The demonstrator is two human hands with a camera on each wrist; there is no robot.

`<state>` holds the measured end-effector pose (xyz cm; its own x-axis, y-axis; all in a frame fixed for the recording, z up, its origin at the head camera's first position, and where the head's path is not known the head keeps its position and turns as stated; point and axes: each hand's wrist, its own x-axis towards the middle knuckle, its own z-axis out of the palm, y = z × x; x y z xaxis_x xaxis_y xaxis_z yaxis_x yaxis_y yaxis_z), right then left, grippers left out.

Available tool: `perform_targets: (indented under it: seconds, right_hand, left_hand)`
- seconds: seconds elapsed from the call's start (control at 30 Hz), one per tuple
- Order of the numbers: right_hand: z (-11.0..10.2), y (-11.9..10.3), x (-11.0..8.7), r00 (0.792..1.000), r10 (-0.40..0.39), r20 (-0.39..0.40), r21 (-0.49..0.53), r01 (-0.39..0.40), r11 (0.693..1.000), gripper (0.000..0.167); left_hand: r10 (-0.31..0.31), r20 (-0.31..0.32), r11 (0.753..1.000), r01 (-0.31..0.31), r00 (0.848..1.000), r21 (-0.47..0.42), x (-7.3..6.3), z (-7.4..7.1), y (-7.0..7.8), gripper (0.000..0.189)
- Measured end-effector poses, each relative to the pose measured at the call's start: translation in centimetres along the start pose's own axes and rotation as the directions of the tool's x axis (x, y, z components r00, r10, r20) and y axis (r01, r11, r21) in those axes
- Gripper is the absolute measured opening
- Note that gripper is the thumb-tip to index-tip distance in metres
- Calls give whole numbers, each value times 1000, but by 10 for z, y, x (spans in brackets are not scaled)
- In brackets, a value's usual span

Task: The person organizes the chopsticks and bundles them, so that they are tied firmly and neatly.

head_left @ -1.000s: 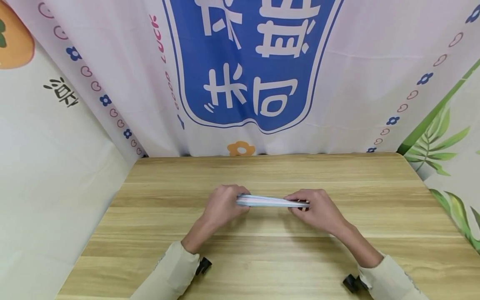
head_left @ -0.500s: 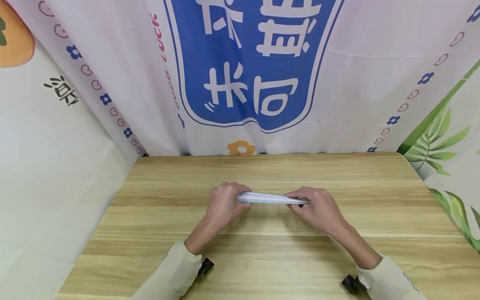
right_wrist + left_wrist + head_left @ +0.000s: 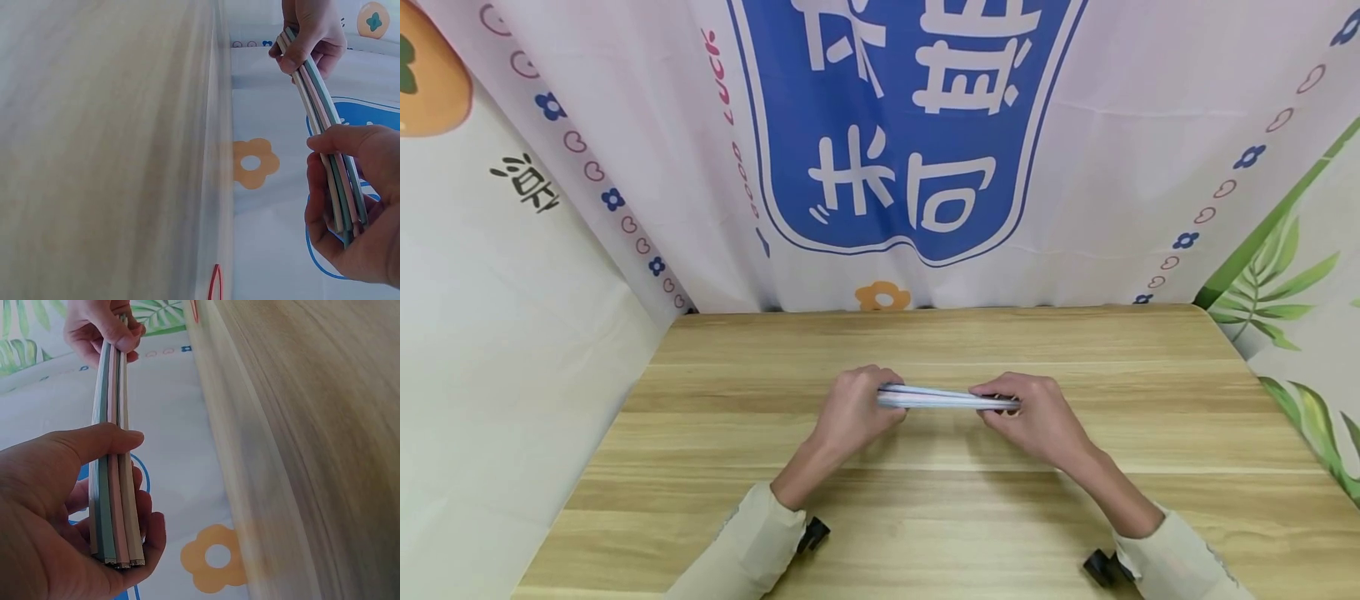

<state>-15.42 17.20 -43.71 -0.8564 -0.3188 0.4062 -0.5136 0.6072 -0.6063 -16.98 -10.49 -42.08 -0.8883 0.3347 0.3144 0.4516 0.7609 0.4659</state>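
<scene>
A bundle of long, thin strips in white, teal, pink and beige (image 3: 936, 398) is held level above the wooden table, one end in each hand. My left hand (image 3: 853, 412) grips the left end; in the left wrist view its thumb lies across the strips (image 3: 114, 506) and its fingers curl behind them. The right end is in my right hand (image 3: 1033, 417). Seen from the right wrist, that thumb presses over the strips (image 3: 320, 103) while the fingers wrap the far side. The strips lie side by side, their ends just uneven. Palms and fingers hide parts of both ends.
The wood-grain table (image 3: 917, 517) stretches below the hands. Behind it hangs a white curtain (image 3: 1120, 183) with a blue printed panel. A pale wall covering (image 3: 512, 350) rises at left, and a leaf-printed one (image 3: 1292, 275) at right.
Both hands keep hold of the bundle in nearly the same place. The left hand has shifted slightly to the right, and the bundle's tilt has changed a little.
</scene>
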Motion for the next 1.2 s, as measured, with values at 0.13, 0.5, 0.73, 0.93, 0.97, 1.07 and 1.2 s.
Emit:
perform_targets:
  seconds: [0.13, 0.5, 0.73, 0.93, 0.97, 1.07, 1.2]
  right_hand:
    - [0, 0, 0, 1000, 13, 15, 22, -13, 1000, 29]
    - [-5, 2, 1, 999, 42, -31, 7, -42, 999, 36]
    - [-5, 0, 1, 999, 18, -46, 22, -17, 1000, 32]
    - [-5, -6, 1, 994, 55, -92, -16, -57, 998, 25]
    - [-5, -6, 1, 992, 65, -105, -28, -68, 997, 24]
    - [-6, -8, 2, 986, 83, -145, -39, -89, 995, 24]
    - [-5, -8, 3, 983, 74, -166, 27, -70, 997, 25]
  left_hand:
    - [3, -4, 999, -3, 1000, 38, -1, 0, 2, 25]
    - [54, 71, 992, -62, 996, 114, 0, 1, 2, 28]
    - [44, 83, 996, -50, 996, 77, 1, -5, 1, 19]
    - [19, 56, 994, -25, 998, 102, 1, -7, 2, 17]
    - [17, 49, 994, -22, 999, 105, 1, -7, 3, 17]
    - [8, 18, 994, -10, 1000, 106, 0, -7, 4, 16]
    - [3, -18, 996, -1, 1000, 94, 0, -7, 4, 15]
